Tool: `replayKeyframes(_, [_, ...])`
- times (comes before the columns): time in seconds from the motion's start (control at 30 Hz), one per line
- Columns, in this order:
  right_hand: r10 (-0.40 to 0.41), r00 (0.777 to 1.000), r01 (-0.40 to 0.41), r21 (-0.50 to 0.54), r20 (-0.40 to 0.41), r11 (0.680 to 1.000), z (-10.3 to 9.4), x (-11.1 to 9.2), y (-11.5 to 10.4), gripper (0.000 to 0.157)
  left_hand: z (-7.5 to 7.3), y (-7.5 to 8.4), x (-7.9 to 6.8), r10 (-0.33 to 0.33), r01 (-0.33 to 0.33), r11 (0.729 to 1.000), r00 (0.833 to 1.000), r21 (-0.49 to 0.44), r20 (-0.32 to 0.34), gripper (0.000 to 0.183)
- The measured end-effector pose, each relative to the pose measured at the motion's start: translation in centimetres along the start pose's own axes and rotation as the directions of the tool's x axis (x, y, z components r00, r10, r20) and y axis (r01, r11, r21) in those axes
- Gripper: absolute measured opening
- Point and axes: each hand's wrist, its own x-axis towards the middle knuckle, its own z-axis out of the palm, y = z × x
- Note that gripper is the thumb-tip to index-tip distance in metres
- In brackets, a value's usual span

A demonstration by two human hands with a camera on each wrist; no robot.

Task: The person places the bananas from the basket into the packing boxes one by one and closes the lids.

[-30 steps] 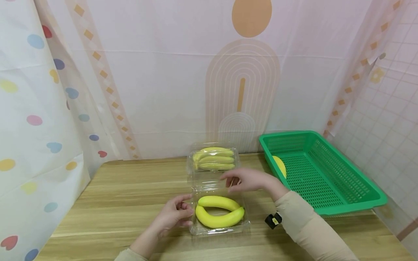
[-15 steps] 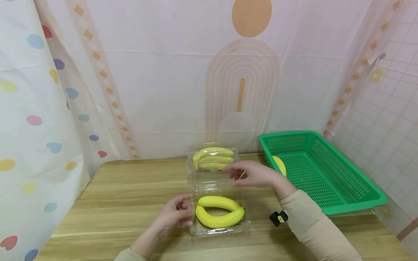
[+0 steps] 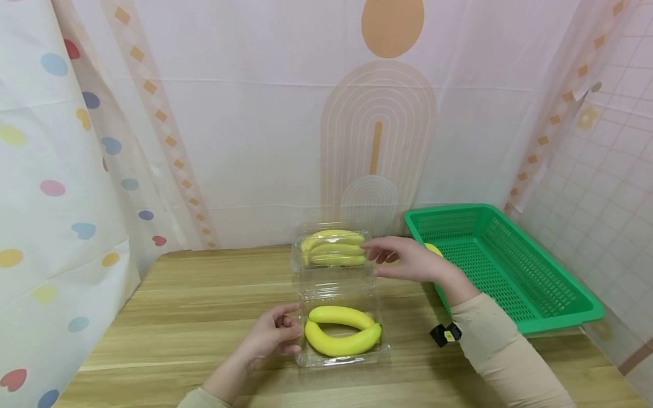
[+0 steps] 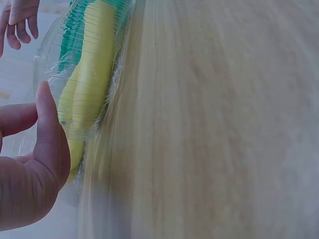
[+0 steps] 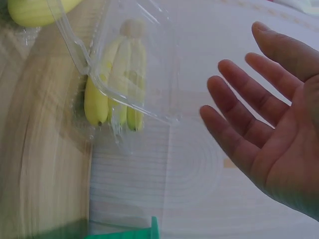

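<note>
In the head view my left hand (image 3: 272, 334) is at the left edge of a clear plastic clamshell box (image 3: 382, 356), its fingers and thumb curled at the rim. Two yellow bananas (image 3: 343, 343) lie in that box, curved towards each other, and its clear lid stands raised at the back. My right hand (image 3: 403, 259) hovers right of the lid and holds nothing; the right wrist view shows its fingers spread. Just behind, a second clear box (image 3: 368, 263) contains a bunch of bananas (image 3: 334, 248), also seen through plastic in the right wrist view.
A green plastic basket (image 3: 566, 326) stands on the right of the wooden table (image 3: 214, 294). One banana (image 3: 433, 249) shows inside it, partly hidden by my right hand. A printed curtain (image 3: 245, 141) hangs along the back edge.
My right hand has moved back and to the right, from over the lid to beside the rear box. My left hand, the boxes and the bananas stay put.
</note>
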Motion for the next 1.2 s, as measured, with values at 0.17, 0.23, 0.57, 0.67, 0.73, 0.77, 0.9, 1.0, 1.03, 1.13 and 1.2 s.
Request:
replayKeyframes(0.17, [-0.021, 0.997, 0.019, -0.036, -0.072, 0.999, -0.8, -0.3, -0.3, 0.054, 0.0, 0.1, 0.0, -0.005, 0.005, 1.0, 1.0, 0.002, 0.002, 0.068])
replayKeyframes(0.23, [-0.042, 0.994, 0.036, -0.06, -0.098, 0.998, -1.0, -0.3, -0.4, 0.055, -0.1, 0.1, 0.0, -0.002, 0.002, 1.0, 1.0, 0.004, 0.004, 0.068])
replayKeyframes(0.57, [-0.159, 0.968, 0.105, -0.261, -0.194, 0.96, -2.7, -0.6, -0.2, 0.06, -0.1, 0.1, 0.0, 0.005, -0.005, 1.0, 1.0, 0.017, 0.002, 0.068])
replayKeyframes(0.67, [-0.173, 0.961, 0.098, -0.317, -0.216, 0.943, -3.2, -0.7, -0.1, 0.06, -0.1, 0.0, -0.1, 0.01, -0.01, 1.0, 1.0, 0.028, -0.003, 0.068])
replayKeyframes(0.73, [-0.17, 0.958, 0.083, -0.347, -0.229, 0.934, -3.7, -0.8, -0.1, 0.061, -0.1, 0.0, 0.0, 0.009, -0.009, 1.0, 1.0, 0.03, -0.004, 0.069])
replayKeyframes(0.77, [-0.165, 0.958, 0.072, -0.359, -0.236, 0.931, -4.0, -0.8, -0.1, 0.061, -0.1, 0.0, 0.0, 0.009, -0.009, 1.0, 1.0, 0.03, -0.005, 0.069])
replayKeyframes(0.9, [-0.159, 0.951, 0.04, -0.404, -0.267, 0.914, -5.1, -1.1, 0.3, 0.06, -0.1, 0.0, -0.1, 0.011, -0.011, 1.0, 1.0, 0.028, -0.005, 0.069])
replayKeyframes(1.0, [-0.167, 0.942, 0.03, -0.422, -0.292, 0.906, -5.9, -1.3, 0.7, 0.059, -0.1, 0.0, 0.0, 0.01, -0.01, 1.0, 1.0, 0.026, -0.007, 0.069])
replayKeyframes(1.03, [-0.172, 0.939, 0.03, -0.426, -0.299, 0.904, -6.2, -1.3, 0.9, 0.059, -0.1, 0.1, 0.0, 0.009, -0.009, 1.0, 1.0, 0.025, -0.008, 0.069])
replayKeyframes(1.13, [-0.175, 0.931, 0.022, -0.43, -0.32, 0.903, -7.0, -1.5, 1.7, 0.059, -0.1, 0.1, 0.0, 0.01, -0.01, 1.0, 1.0, 0.025, -0.007, 0.069])
replayKeyframes(1.2, [-0.164, 0.928, 0.009, -0.42, -0.334, 0.908, -7.5, -1.6, 2.4, 0.058, -0.1, 0.1, -0.1, 0.012, -0.012, 1.0, 1.0, 0.025, -0.003, 0.069])
